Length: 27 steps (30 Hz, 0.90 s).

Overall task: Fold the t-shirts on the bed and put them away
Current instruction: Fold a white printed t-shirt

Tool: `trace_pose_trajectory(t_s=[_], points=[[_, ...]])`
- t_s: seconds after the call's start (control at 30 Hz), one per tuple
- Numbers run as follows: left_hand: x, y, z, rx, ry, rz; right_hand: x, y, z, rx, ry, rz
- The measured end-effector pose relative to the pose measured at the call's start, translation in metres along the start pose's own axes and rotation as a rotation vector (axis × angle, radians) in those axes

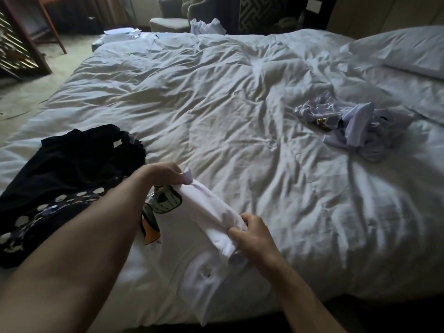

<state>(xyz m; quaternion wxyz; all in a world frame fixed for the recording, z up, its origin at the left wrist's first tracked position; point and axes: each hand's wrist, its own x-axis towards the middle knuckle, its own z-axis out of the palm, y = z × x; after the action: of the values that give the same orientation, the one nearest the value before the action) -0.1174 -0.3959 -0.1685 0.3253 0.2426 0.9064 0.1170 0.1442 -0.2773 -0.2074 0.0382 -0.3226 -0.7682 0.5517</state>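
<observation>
Two hands (165,174) (249,233) on one of three t-shirts (209,212) (72,169) (355,123)

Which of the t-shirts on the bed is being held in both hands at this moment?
The white printed t-shirt, gripped by the left hand and right hand. The black one and crumpled lilac one lie untouched.

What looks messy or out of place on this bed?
A pale t-shirt lies crumpled in a heap toward the pillow, unfolded. A dark garment sprawls loosely at the left edge. The duvet is heavily wrinkled. Nothing looks spilled.
</observation>
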Motion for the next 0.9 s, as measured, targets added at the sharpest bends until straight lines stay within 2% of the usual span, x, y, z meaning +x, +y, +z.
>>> trace_pose_trajectory(t_s=[0.1, 0.23, 0.3, 0.5, 0.67, 0.8, 0.9], points=[[0.007, 0.005, 0.006, -0.194, -0.010, 0.052, 0.015, 0.001, -0.029, -0.026, 0.064, -0.019], [0.021, 0.017, 0.004, -0.737, 0.004, 0.108, 0.041, -0.004, -0.096, 0.006, 0.068, -0.044], [0.026, 0.028, 0.001, -0.860, -0.003, 0.112, 0.059, -0.007, -0.126, 0.021, 0.098, -0.057], [0.040, 0.065, 0.029, -0.900, 0.210, 0.106, 0.098, -0.013, -0.152, -0.223, 0.168, -0.083], [0.034, 0.071, 0.026, -0.789, 0.315, 0.240, 0.088, 0.002, -0.148, 0.083, 0.117, -0.082], [0.020, 0.080, 0.004, -0.830, 0.197, 0.434, 0.068, -0.010, -0.152, 0.317, 0.095, -0.130], [0.001, 0.074, -0.015, -0.894, 0.103, 0.455, 0.045, -0.026, -0.153, 0.393, 0.009, -0.169]])
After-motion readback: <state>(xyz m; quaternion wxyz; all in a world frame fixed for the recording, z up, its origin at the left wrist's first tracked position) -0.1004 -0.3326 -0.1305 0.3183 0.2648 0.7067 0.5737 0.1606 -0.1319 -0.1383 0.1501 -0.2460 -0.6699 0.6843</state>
